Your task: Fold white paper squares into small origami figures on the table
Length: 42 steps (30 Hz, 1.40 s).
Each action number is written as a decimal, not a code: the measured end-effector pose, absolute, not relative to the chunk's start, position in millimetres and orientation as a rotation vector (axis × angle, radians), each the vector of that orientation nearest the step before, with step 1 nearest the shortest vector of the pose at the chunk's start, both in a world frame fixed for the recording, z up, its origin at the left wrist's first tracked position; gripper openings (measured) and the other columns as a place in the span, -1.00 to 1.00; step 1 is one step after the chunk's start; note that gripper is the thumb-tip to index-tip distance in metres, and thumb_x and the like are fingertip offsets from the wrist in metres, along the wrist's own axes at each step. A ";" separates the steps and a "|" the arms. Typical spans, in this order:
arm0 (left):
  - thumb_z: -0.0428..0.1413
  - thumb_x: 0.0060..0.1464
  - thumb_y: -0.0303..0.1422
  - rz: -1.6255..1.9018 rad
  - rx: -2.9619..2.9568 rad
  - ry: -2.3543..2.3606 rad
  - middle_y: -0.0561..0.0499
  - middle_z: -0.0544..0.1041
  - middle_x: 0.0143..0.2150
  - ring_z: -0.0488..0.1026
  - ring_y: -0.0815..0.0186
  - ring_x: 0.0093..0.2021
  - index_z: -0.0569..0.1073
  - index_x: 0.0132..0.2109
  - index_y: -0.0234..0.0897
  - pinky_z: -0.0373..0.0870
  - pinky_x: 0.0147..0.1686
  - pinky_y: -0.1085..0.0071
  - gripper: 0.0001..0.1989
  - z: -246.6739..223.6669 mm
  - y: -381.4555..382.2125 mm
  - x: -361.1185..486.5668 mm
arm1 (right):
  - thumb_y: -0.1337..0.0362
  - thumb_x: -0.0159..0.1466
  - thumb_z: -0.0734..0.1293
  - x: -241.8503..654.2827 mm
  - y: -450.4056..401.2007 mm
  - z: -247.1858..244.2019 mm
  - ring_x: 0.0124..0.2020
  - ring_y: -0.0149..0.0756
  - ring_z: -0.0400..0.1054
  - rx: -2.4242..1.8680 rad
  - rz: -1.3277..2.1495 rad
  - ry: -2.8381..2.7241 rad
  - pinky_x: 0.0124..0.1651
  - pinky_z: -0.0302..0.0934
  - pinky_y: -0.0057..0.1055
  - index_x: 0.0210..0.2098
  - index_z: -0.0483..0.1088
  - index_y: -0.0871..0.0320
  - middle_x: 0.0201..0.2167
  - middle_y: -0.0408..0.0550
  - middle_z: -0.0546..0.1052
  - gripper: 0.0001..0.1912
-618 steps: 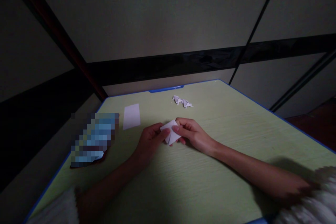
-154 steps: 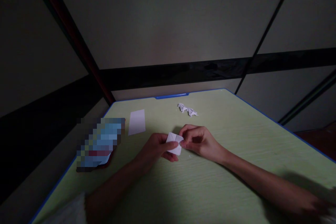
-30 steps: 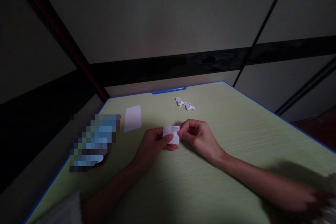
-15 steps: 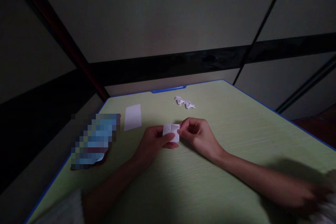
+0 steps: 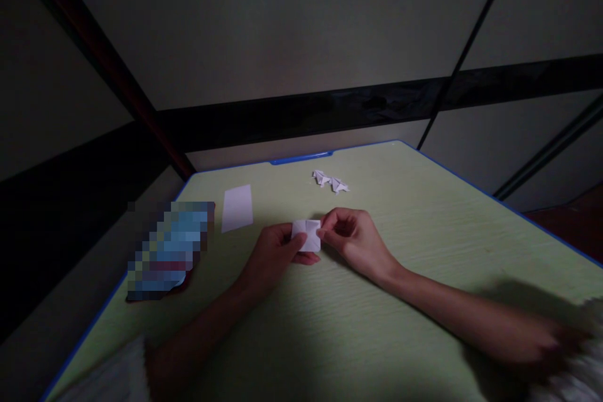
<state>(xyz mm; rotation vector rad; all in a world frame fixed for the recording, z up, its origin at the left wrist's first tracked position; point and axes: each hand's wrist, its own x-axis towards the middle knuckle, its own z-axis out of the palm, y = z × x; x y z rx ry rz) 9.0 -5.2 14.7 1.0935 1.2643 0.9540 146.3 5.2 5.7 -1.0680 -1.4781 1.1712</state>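
Note:
A small square of folded white paper (image 5: 311,239) with crease lines is held between both hands above the table. My left hand (image 5: 276,251) grips its left side, thumb on the front face and fingers behind and below. At the right edge, my right hand (image 5: 351,232) pinches the paper between thumb and index finger. Beyond the hands lie two small folded white paper figures (image 5: 338,184), side by side. A flat sheet of white paper (image 5: 237,208) rests to the left of my left hand.
The pale green table (image 5: 414,220) has a blue edge and a blue strip (image 5: 301,158) at its far side. On the left lies a pixelated bluish object (image 5: 172,251) with a dark red rim. A light panelled wall (image 5: 301,25) with a black band stands behind.
My left thumb has shifted slightly left on the folded paper, uncovering more of its front face. My right hand keeps its pinch at the right edge.

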 end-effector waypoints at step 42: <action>0.16 -0.21 -0.47 1.063 1.010 1.333 0.10 0.52 -0.57 0.43 0.43 -0.57 0.50 -0.46 -0.37 0.37 -0.50 0.54 -0.93 17.8 -8.2 11.4 | 0.46 -0.07 0.18 147.3 5.9 5.9 -0.55 -0.45 0.20 -1.041 1.243 -1.509 -0.45 0.09 -0.48 -0.64 0.26 0.24 -0.60 -0.12 0.35 -0.92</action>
